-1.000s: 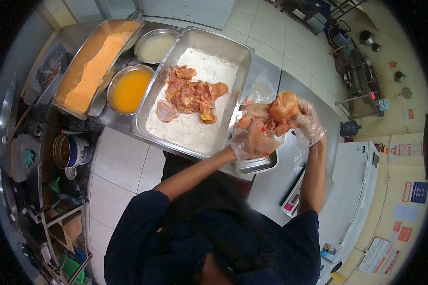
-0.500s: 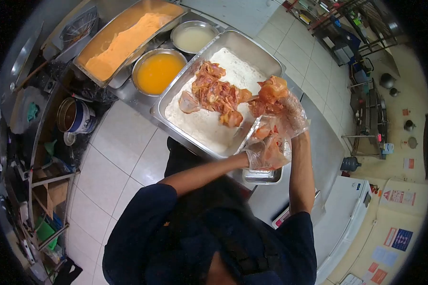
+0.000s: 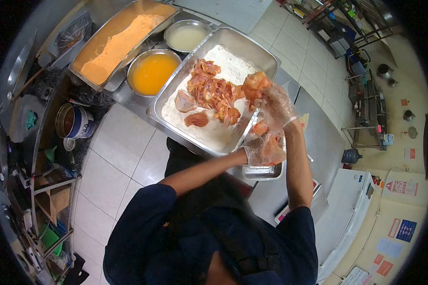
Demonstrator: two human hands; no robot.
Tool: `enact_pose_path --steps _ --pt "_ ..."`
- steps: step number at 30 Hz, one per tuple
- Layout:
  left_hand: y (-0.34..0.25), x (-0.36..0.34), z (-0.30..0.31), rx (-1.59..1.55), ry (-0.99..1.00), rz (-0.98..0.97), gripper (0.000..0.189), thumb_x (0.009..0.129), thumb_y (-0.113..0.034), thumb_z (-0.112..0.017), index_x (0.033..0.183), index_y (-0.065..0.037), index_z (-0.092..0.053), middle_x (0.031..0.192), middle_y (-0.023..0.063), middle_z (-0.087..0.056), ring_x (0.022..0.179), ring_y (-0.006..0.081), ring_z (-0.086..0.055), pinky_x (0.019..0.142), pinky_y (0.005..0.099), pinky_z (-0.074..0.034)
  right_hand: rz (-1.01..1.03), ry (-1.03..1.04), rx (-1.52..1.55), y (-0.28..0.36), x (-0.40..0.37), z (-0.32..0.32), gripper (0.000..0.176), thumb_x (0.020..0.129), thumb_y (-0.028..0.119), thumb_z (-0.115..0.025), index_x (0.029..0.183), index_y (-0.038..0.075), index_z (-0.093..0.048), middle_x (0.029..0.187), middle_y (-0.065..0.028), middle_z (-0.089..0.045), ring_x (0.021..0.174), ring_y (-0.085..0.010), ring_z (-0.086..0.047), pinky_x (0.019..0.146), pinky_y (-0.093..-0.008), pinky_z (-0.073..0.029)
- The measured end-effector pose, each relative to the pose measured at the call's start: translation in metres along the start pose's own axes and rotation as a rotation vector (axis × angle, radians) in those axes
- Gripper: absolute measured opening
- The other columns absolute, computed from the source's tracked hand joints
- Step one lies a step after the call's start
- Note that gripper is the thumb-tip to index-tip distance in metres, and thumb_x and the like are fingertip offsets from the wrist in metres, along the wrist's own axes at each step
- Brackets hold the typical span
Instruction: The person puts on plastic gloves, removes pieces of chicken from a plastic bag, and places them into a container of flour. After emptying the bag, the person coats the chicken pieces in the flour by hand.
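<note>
Raw chicken pieces (image 3: 211, 90) lie in a heap on white flour (image 3: 185, 124) in a large steel pan (image 3: 154, 112). One separate piece of chicken (image 3: 196, 119) rests on the flour nearer to me. My right hand (image 3: 278, 107), in a clear plastic glove, is closed around raw chicken (image 3: 256, 85) above the pan's right side. Below it my left hand (image 3: 260, 148), gloved too, grips more raw chicken (image 3: 273, 151) over a smaller metal tray (image 3: 264, 174). My gloves and the meat hide part of that tray.
Beyond the pan stand a bowl of orange liquid (image 3: 152, 72), a bowl of cloudy liquid (image 3: 188, 38) and a long container of orange powder (image 3: 121, 45). A tin bucket (image 3: 76, 121) is on the left. A white freezer (image 3: 342, 209) stands at the right.
A separate piece of chicken now lies on the flour near the pan's front side. My right hand has moved left with its chicken, further over the pan. My left hand has barely moved.
</note>
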State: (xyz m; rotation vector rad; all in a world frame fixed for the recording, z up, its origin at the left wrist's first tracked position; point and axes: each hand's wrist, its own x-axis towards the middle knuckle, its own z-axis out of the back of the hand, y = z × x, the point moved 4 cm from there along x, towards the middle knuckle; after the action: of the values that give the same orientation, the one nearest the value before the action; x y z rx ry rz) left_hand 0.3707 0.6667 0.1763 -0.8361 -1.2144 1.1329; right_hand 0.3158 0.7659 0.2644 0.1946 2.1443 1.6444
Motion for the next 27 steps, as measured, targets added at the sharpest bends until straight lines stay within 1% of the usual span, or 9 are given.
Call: enact_pose_path --steps 5,11,13,15,19,20,22,25,27 --pt "0.003 -0.01 0.004 -0.117 0.011 0.101 0.079 0.066 -0.037 -0.078 0.124 0.0 -0.04 0.109 0.0225 -0.057 0.097 0.0327 -0.057 0.083 0.0416 -0.047 -0.156 -0.055 -0.327 -0.004 -0.004 -0.02 0.043 0.09 0.031 -0.058 0.12 0.001 -0.054 0.109 -0.0114 -0.06 0.094 -0.0182 -0.059 0.082 -0.0318 -0.05" --pt "0.04 -0.002 -0.026 0.289 0.198 0.048 0.079 0.071 -0.038 -0.074 0.129 -0.002 -0.033 0.11 0.0191 -0.056 0.099 0.0306 -0.055 0.086 0.0386 -0.045 0.05 0.005 -0.649 0.026 -0.029 -0.012 0.041 0.094 0.032 -0.053 0.119 -0.001 -0.053 0.114 -0.0107 -0.059 0.105 -0.0195 -0.056 0.09 -0.0312 -0.048" --pt "-0.002 0.003 -0.004 0.056 -0.136 -0.268 0.045 0.072 -0.034 -0.071 0.101 -0.003 -0.055 0.095 0.0127 -0.06 0.09 0.0261 -0.057 0.08 0.0355 -0.047 0.007 -0.071 -0.858 0.046 -0.052 0.002 0.033 0.094 0.028 -0.053 0.108 -0.001 -0.06 0.103 -0.0111 -0.063 0.098 -0.0185 -0.059 0.088 -0.0321 -0.047" --pt "-0.005 0.006 -0.006 0.183 -0.134 -0.264 0.064 0.071 -0.039 -0.074 0.115 -0.003 -0.044 0.107 0.0142 -0.054 0.099 0.0269 -0.054 0.087 0.0355 -0.043 -0.038 -0.072 -1.036 0.059 -0.082 0.015 0.031 0.093 0.026 -0.052 0.105 -0.001 -0.062 0.099 -0.011 -0.064 0.096 -0.0174 -0.059 0.086 -0.0319 -0.047" --pt "0.076 0.012 -0.056 0.236 -0.008 -0.209 0.095 0.064 -0.042 -0.082 0.133 -0.002 -0.03 0.121 0.0186 -0.049 0.11 0.0295 -0.05 0.096 0.0379 -0.04 -0.153 0.182 -1.217 0.02 -0.113 0.053 0.025 0.09 0.019 -0.052 0.101 0.0 -0.064 0.097 -0.0133 -0.065 0.093 -0.0252 -0.061 0.085 -0.036 -0.047" --pt "-0.042 0.002 0.018 -0.118 -0.046 0.1 0.101 0.063 -0.039 -0.084 0.136 -0.001 -0.026 0.124 0.0195 -0.048 0.113 0.0318 -0.051 0.096 0.0408 -0.042 -0.048 0.347 -1.488 0.003 -0.119 0.061 0.023 0.089 0.017 -0.053 0.101 0.001 -0.064 0.099 -0.0141 -0.065 0.094 -0.0285 -0.06 0.087 -0.0373 -0.046" --pt "0.008 -0.003 -0.006 0.01 -0.12 -0.016 0.101 0.063 -0.04 -0.084 0.137 -0.001 -0.027 0.124 0.0201 -0.049 0.113 0.0324 -0.051 0.095 0.0417 -0.043 -0.157 0.22 -1.417 -0.031 -0.117 0.072 0.022 0.085 0.014 -0.053 0.101 0.003 -0.064 0.105 -0.0168 -0.063 0.099 -0.0337 -0.057 0.091 -0.0388 -0.043" --pt "0.014 -0.006 -0.011 0.149 -0.219 -0.142 0.097 0.063 -0.042 -0.083 0.135 0.0 -0.032 0.121 0.0211 -0.052 0.111 0.0337 -0.054 0.093 0.0418 -0.045 0.152 0.283 -1.527 -0.083 -0.116 0.085 0.026 0.088 0.018 -0.051 0.108 0.007 -0.061 0.115 -0.0152 -0.058 0.099 -0.0286 -0.058 0.087 -0.0371 -0.046" --pt "0.007 -0.004 -0.008 0.246 -0.13 -0.091 0.094 0.063 -0.043 -0.083 0.132 0.001 -0.036 0.118 0.0215 -0.054 0.109 0.0342 -0.055 0.091 0.0407 -0.046 -0.374 -0.014 -1.074 -0.185 -0.112 0.161 0.03 0.09 0.023 -0.051 0.116 0.009 -0.056 0.115 -0.0134 -0.057 0.098 -0.0266 -0.057 0.09 -0.0359 -0.044"
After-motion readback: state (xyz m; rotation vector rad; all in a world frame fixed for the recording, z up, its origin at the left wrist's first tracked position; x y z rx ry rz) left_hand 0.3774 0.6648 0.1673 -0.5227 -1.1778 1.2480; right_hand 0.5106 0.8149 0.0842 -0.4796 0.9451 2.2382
